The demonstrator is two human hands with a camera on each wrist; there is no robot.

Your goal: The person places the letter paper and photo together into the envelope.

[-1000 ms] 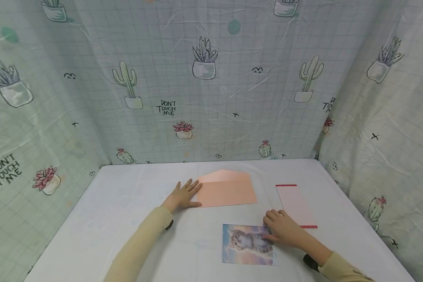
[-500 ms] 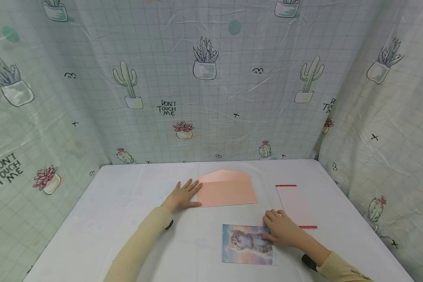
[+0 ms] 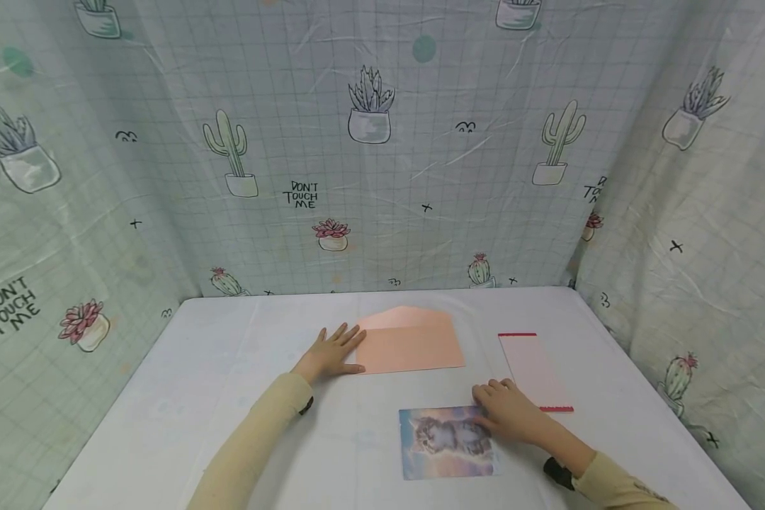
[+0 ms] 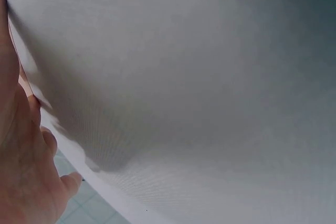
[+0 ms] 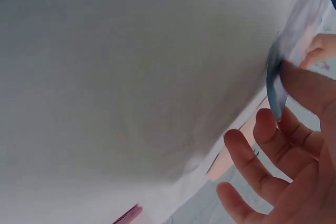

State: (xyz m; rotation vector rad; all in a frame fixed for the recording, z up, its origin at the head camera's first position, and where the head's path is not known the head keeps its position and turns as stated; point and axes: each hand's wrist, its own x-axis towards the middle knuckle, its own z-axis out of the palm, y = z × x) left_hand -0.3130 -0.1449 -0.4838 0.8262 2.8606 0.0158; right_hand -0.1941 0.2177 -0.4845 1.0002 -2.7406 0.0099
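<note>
A peach envelope (image 3: 414,348) lies on the white table with its pointed flap opened away from me. My left hand (image 3: 327,354) lies with fingers spread at its left edge, fingertips and thumb touching it. Nearer to me is a picture card of a grey kitten (image 3: 449,440). My right hand (image 3: 510,412) pinches that card by its upper right corner. From the right wrist, the card (image 5: 294,38) shows bent at the edge between thumb and fingers, while the other fingers are loosely curled. The left wrist view shows part of my left hand (image 4: 26,145).
A pale pink sheet (image 3: 535,372) with a red strip at each end lies just beyond my right hand. The white table (image 3: 229,354) is enclosed by a cactus-print cloth (image 3: 389,177) at the back and both sides.
The kitten card has shifted slightly left and turned a little, its right side rising. My right hand has moved slightly left with it. My left hand and the envelope have stayed put.
</note>
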